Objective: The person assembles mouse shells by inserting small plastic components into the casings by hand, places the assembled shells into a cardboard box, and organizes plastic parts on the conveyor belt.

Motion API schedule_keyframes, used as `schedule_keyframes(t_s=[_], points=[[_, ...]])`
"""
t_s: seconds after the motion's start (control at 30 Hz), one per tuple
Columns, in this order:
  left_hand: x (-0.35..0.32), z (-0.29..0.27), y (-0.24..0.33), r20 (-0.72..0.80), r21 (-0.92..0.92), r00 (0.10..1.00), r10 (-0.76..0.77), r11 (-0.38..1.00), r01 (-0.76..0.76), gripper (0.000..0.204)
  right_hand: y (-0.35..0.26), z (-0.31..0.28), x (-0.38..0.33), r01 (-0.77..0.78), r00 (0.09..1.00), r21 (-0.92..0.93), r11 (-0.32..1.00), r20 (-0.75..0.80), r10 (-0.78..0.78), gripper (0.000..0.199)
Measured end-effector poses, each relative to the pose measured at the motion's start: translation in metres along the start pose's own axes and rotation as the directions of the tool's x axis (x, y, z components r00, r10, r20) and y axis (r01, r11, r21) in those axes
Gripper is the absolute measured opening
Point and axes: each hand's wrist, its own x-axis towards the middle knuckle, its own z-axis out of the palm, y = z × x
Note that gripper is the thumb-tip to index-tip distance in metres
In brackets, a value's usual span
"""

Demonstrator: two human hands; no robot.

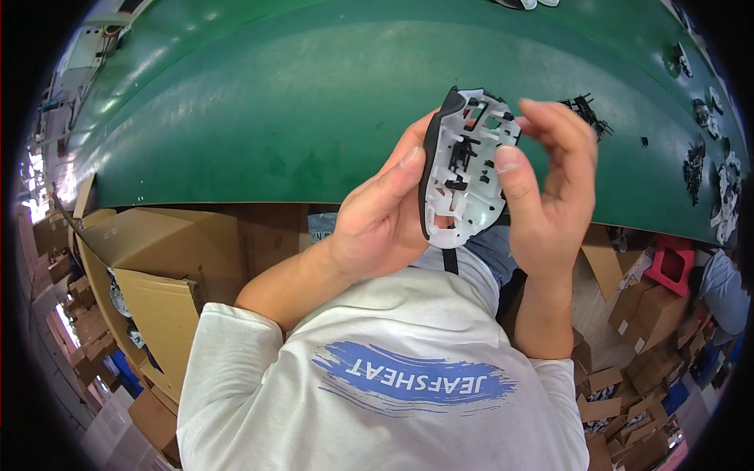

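My left hand (381, 208) is closed around the black outer side of a computer mouse shell (448, 206). The shell's hollow white inside faces up, with ribs, slots and several small black parts (463, 153) set in it. To the right of the shell is my right hand (554, 177), its fingers curved and spread from the thumb. That thumb overlaps the shell's right edge, and the index fingertip is close to its upper right corner. Nothing shows between the thumb and fingers. I cannot tell whether the thumb presses on the shell.
The green table (259, 125) spans the far side. A tangle of black plastic parts (587, 114) lies beyond my right hand, and more black and white pieces (726, 192) lie at the right edge. An open cardboard box (157, 243) stands at left. A red stool (670, 265) and cartons (648, 314) are at right.
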Motion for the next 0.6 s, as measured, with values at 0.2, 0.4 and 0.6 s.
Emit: schedule_keyframes(t_s=[0.2, 0.4, 0.6], points=[[-0.004, -0.005, 0.008, 0.100, 0.158, 0.994, -0.031, 0.987, 0.015, 0.067, 0.001, -0.001, -0.004, -0.288, 0.958, 0.338, 0.896, 0.114, 0.265, 0.048], [0.002, 0.001, 0.004, -0.112, 0.478, 0.985, 0.132, 0.876, -0.063, 0.066, 0.008, 0.008, -0.015, -0.226, 0.974, 0.269, 0.936, 0.066, 0.216, 0.047], [0.007, -0.005, -0.009, -0.178, 0.537, 0.933, 0.313, 0.825, -0.174, 0.045, 0.009, 0.018, -0.020, -0.192, 0.980, 0.278, 0.941, -0.002, 0.201, 0.048]])
